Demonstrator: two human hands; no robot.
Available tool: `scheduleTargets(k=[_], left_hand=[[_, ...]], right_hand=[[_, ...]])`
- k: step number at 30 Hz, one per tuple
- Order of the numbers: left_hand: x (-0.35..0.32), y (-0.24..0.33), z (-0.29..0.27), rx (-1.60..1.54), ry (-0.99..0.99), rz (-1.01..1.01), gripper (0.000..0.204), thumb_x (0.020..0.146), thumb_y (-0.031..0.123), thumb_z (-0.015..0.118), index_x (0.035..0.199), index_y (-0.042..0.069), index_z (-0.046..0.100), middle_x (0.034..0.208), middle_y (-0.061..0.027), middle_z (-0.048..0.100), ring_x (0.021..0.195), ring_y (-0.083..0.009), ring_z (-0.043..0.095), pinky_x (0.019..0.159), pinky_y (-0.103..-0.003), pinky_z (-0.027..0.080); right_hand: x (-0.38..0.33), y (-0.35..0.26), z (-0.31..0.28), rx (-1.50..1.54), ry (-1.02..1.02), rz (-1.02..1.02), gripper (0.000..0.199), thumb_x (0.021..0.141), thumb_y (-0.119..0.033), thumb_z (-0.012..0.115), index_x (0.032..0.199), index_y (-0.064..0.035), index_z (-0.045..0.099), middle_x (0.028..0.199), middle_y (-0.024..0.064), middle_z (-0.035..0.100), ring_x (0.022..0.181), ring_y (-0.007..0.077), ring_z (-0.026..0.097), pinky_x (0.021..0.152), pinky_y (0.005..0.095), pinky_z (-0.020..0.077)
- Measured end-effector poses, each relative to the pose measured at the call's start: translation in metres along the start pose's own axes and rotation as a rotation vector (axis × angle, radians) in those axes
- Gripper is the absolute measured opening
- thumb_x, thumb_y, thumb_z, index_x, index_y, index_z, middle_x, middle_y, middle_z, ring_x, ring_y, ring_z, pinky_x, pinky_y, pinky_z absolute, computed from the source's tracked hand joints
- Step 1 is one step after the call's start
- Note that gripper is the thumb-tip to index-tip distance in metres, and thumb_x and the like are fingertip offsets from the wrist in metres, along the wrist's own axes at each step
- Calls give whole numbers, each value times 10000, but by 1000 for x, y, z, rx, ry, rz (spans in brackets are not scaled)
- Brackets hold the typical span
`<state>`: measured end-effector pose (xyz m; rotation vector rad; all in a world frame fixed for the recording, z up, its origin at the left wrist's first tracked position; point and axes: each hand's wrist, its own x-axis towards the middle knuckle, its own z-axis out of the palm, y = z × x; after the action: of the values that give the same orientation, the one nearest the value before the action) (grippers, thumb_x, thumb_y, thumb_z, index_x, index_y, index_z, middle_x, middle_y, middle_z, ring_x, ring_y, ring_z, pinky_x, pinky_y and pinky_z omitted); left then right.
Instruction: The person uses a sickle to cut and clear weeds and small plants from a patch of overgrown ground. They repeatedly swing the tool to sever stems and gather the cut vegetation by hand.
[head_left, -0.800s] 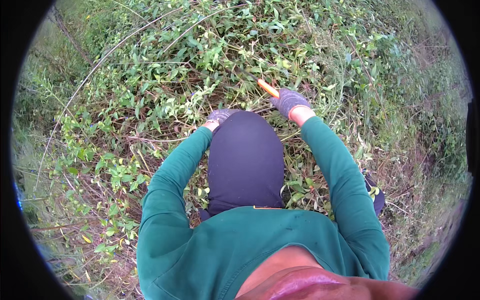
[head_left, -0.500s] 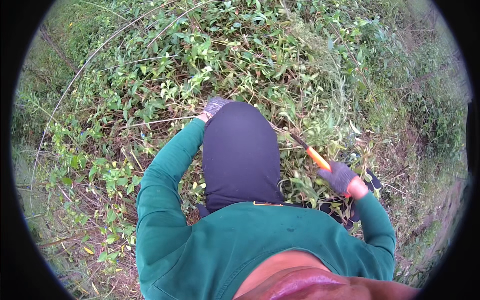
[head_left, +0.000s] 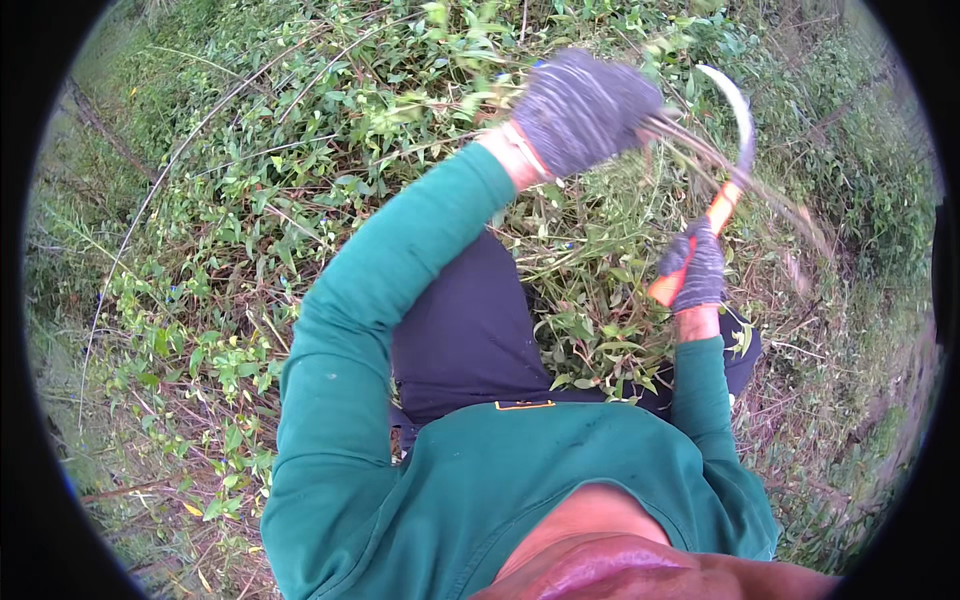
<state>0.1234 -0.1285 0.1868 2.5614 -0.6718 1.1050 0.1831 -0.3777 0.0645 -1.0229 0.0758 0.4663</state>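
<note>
In a dark, white-streaked glove, my left hand (head_left: 583, 112) is raised above the greenery in the upper middle, closed around a bunch of stems (head_left: 715, 160). Their brownish ends stick out to the right and are smeared by motion; leafy parts show on the left of the fist. My right hand (head_left: 694, 265), in the same kind of glove, grips the orange handle of a sickle (head_left: 745, 135). Its curved, pale blade points up and bends left at the tip. From this angle the stems pass close to the blade; I cannot tell whether they touch.
Dense leafy plants (head_left: 240, 220) cover the ground ahead and to the left. A long thin arching stem (head_left: 160, 180) curves along the left side. My bent knee (head_left: 470, 320) in dark trousers rises in the middle. Dry brownish ground cover (head_left: 800, 400) lies at the right.
My left hand has come up from beside the knee and swung right with the stems. My right hand has turned the sickle upward, so its curved blade now shows.
</note>
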Motion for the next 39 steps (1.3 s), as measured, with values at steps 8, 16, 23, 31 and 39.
scheduleTargets(k=[8,16,23,31,39], left_hand=[[-62,75,150,23,-782,-12,461,829,163,554,1288,151,505,1296,-137,508,1172,-309,518,994,-523,343],[-64,115,159,-214,-453,-260,327,829,135,502,1136,87,602,1049,-121,622,991,-312,582,927,-390,434],[-57,104,101,-24,-998,-10,358,780,169,571,1129,94,598,998,-129,639,977,-273,615,797,-461,444],[-41,96,77,-17,-1086,-46,375,785,281,636,1113,105,587,924,-107,662,881,-303,647,766,-464,461],[-35,-4,31,264,-265,-565,398,832,338,635,1160,113,613,1051,-142,661,962,-266,641,838,-380,504]], right_hand=[[-47,-109,-60,-344,151,-635,238,925,-268,566,769,-109,482,556,-42,395,437,68,363,387,235,307],[19,-14,62,-1835,-653,-618,253,879,-342,553,931,-96,581,817,145,646,707,343,621,639,439,492],[64,-119,-205,-2194,152,-84,357,852,-431,549,1015,-115,580,880,183,647,819,387,616,696,487,463],[-47,-152,-316,-1925,631,37,514,763,-484,619,1031,-45,641,987,214,646,924,385,615,829,432,470],[-22,-80,-104,-1418,87,-492,299,860,-333,624,1007,-73,632,780,116,654,643,241,614,592,337,478]])
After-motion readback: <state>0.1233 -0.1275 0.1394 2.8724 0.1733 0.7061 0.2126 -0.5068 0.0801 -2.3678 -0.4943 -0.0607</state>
